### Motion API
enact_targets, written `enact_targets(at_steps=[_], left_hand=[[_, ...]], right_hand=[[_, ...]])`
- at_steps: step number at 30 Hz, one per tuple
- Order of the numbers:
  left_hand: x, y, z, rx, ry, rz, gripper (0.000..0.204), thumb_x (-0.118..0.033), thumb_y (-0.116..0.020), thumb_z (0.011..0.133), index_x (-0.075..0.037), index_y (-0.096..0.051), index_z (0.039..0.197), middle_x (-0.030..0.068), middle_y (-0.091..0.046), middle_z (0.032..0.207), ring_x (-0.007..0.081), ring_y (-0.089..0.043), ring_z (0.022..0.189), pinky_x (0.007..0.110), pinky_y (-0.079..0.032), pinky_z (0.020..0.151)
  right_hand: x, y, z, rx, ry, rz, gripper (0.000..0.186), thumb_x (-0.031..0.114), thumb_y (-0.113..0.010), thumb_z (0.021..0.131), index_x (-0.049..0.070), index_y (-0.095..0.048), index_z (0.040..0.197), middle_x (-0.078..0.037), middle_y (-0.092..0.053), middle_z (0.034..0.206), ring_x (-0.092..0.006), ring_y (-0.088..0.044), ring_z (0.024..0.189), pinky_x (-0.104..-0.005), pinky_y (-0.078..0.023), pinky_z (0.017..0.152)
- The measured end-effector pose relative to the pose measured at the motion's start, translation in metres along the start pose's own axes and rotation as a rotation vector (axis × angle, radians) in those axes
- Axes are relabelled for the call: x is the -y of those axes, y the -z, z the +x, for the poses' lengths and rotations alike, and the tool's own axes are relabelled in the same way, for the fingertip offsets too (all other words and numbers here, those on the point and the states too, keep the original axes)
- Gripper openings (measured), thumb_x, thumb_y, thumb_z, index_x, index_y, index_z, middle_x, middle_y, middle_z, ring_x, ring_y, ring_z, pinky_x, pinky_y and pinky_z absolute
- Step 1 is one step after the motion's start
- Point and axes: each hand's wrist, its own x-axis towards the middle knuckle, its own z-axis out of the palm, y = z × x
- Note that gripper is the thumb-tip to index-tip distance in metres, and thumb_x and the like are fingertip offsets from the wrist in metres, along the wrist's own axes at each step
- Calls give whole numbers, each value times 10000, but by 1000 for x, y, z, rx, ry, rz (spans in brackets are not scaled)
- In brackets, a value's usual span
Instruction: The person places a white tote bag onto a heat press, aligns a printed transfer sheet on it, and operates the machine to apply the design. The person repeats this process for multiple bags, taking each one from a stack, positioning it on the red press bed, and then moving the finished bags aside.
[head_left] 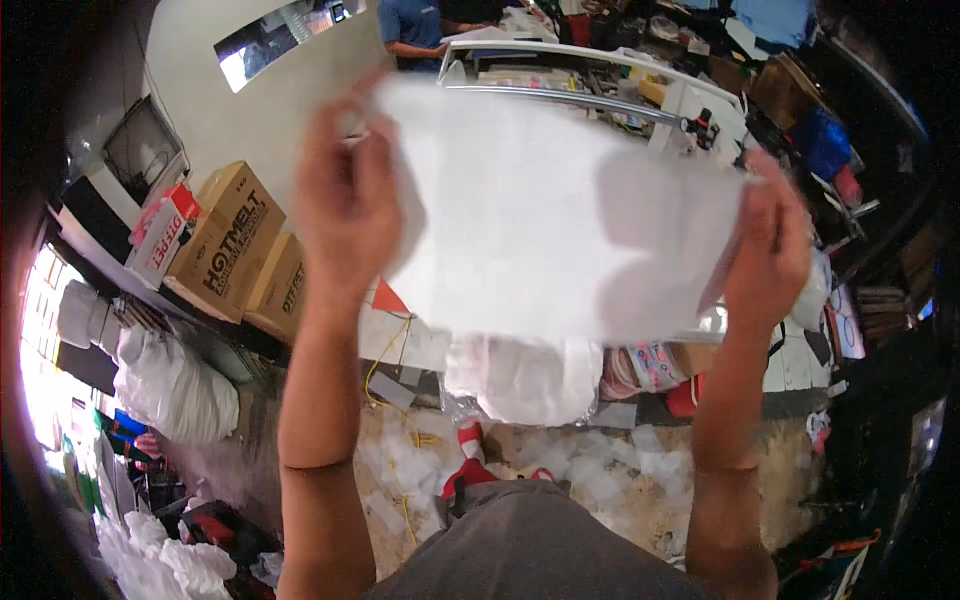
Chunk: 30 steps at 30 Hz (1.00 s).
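A wide white sheet [510, 210] is stretched out in front of me between my two hands; I cannot tell whether it is paper, film or cloth. My left hand [350, 200], smeared by motion, is closed at the sheet's left edge with the thumb toward it. At the opposite edge, my right hand [768, 240] grips the sheet with bent fingers. Soft shadows fall across its right part. Just below the sheet hangs or rests a white bundle in clear plastic [520, 380]. The sheet hides much of the worktop behind it.
Brown cardboard boxes [228, 240] stand at the left. Beyond the sheet runs a metal rail [570, 97] in a white frame, with a person in a blue shirt [410, 25] behind. A yellow cord [393, 460] and white scraps [610, 465] lie on the floor by my feet.
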Motion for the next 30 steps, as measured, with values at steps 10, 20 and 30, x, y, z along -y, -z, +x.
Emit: enact_targets(at_steps=[10, 20, 30], left_hand=[[244, -44, 88, -31, -124, 532, 540, -32, -507, 905, -151, -502, 1432, 268, -567, 1213, 449, -571, 1019, 495, -496, 897], [369, -66, -191, 791, 589, 558, 560, -171, -529, 907, -155, -465, 1463, 192, -574, 1164, 398, -633, 1024, 500, -530, 869], [380, -67, -191, 737, 524, 481, 528, -113, -513, 927, -115, -467, 1453, 190, -562, 1172, 391, -609, 1026, 495, -524, 845]], right_hand=[[-49, -256, 20, 18, -30, 190, 336, 46, -538, 966, 30, -611, 1294, -195, -695, 1140, -304, -701, 966, -399, -561, 807], [-139, -319, -291, 709, -447, -133, 280, 110, -549, 922, 48, -668, 1168, -190, -690, 1123, -383, -641, 1026, -466, -501, 920], [-140, -313, -294, 683, -526, -110, 315, 96, -620, 895, 19, -634, 1201, -198, -632, 1187, -377, -584, 1082, -432, -464, 948]])
